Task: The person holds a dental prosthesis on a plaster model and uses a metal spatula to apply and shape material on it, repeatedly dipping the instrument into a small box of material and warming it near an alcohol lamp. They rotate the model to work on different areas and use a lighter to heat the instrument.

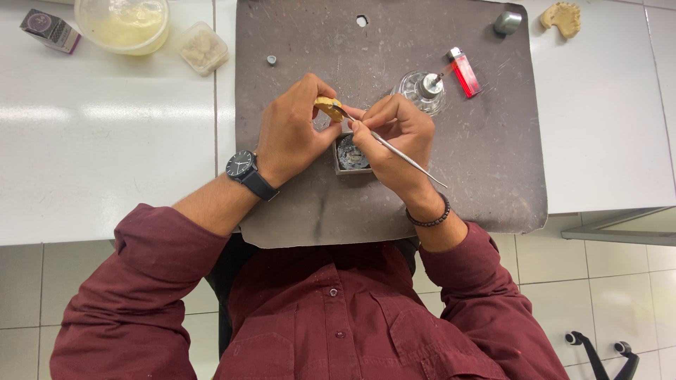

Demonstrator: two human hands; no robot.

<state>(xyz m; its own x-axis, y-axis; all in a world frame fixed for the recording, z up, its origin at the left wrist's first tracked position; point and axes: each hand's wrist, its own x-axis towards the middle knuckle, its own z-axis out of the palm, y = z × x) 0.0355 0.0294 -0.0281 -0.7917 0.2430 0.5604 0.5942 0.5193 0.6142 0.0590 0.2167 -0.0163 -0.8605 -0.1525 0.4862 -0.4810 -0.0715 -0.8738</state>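
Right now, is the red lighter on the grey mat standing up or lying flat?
Lying flat: the red lighter rests on its side on the grey mat, metal cap pointing away from the person.

So there's a small yellowish-tan wax piece (329,108), kinda lumpy, held up off the grey mat. A thin silver metal tool (396,151) lies slanted, its tip touching the piece, its handle running down-right.

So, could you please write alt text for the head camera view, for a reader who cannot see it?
Over a dark grey work mat, the left hand holds a small yellowish dental cast while the right hand works on it with a thin metal instrument. A small glass burner and a red lighter lie nearby.
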